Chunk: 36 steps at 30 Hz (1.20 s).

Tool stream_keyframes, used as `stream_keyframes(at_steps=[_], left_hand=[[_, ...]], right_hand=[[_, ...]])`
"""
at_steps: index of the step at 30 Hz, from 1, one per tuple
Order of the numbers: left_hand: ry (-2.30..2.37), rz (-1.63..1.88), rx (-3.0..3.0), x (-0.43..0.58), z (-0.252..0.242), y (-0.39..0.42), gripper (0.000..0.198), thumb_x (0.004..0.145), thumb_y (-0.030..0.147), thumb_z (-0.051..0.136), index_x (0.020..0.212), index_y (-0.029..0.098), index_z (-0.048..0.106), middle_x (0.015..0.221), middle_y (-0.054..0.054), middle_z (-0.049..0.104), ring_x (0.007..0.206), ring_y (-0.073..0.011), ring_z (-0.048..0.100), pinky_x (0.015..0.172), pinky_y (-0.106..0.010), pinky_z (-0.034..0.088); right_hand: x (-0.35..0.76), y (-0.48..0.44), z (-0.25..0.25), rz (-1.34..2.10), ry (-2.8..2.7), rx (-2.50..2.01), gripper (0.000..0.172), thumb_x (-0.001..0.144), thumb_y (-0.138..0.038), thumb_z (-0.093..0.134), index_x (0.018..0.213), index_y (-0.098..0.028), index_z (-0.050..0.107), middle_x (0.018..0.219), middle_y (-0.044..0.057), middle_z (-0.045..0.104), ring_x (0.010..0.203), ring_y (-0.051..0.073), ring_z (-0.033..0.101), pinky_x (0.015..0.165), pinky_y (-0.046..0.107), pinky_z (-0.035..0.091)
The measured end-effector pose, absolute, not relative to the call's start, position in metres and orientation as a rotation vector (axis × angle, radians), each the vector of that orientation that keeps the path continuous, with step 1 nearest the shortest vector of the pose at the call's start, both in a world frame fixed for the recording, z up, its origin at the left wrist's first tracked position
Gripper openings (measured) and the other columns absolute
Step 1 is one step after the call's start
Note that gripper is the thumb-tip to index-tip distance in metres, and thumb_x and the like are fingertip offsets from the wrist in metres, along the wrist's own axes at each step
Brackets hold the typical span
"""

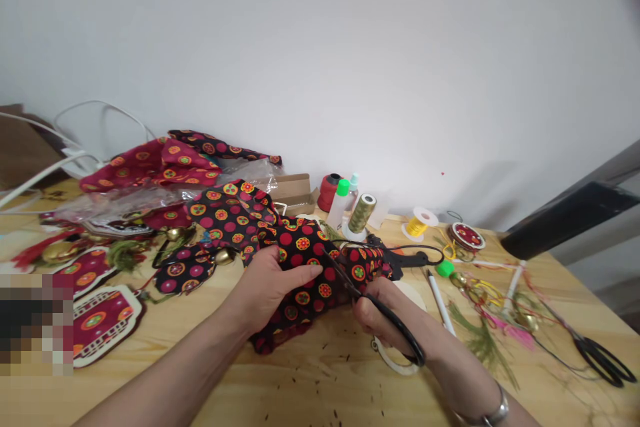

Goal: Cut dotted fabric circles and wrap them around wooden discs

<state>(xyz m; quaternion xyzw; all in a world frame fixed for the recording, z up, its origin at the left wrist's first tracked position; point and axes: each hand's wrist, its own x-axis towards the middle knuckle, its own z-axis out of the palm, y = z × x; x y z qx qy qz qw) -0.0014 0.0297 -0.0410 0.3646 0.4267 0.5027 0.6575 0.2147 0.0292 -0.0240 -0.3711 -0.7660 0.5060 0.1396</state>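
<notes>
My left hand [273, 283] lies on a piece of black fabric with red and yellow dots [305, 260], fingers closed over its folded edge, pinning it to the wooden table [310, 387]. My right hand [390, 323] grips black-handled scissors [373, 303]; their blades point up-left into the fabric near my left fingertips. A white ring-shaped piece [395, 360] lies under my right wrist. A metal bracelet sits on that wrist.
More dotted red and black fabric pieces [165, 163] and plastic wrap pile up at the back left. Thread spools [363, 213], a green-capped bottle [339, 203], a yellow spool [419, 223], a white pen [440, 303], a second pair of scissors [600, 357] and tassels lie to the right. Shaped ornaments [103, 320] lie left.
</notes>
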Motion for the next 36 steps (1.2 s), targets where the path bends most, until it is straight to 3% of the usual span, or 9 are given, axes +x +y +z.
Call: stream_keyframes(at_steps=[12,25,36], left_hand=[[0.968,1.136,0.82,-0.003,-0.041,0.031,0.025,0.063,0.024,0.081,0.085,0.016,0.072,0.083,-0.005,0.077,0.073,-0.0224,0.071,0.074,-0.037,0.056],[0.966,1.142,0.816,-0.003,-0.039,0.031,0.025,0.063,0.024,0.081,0.086,0.017,0.072,0.083,-0.004,0.077,0.071,-0.0199,0.071,0.072,-0.033,0.056],[0.975,1.115,0.838,-0.004,-0.038,0.031,0.028,0.061,0.025,0.081,0.087,0.016,0.073,0.085,-0.006,0.077,0.076,-0.0241,0.072,0.076,-0.038,0.057]], right_hand=[[0.215,0.031,-0.028,1.504,-2.143,-1.023,0.064,0.079,-0.08,0.034,0.054,-0.022,0.024,0.051,-0.007,0.019,0.044,0.007,0.016,0.039,0.027,0.009],[0.215,0.032,-0.031,1.479,-2.142,-1.066,0.062,0.077,-0.077,0.044,0.054,-0.022,0.026,0.051,-0.007,0.02,0.045,0.007,0.016,0.04,0.027,0.01],[0.217,0.031,-0.028,1.498,-2.17,-1.01,0.063,0.081,-0.079,0.033,0.055,-0.021,0.027,0.052,-0.007,0.021,0.047,0.006,0.016,0.041,0.027,0.01]])
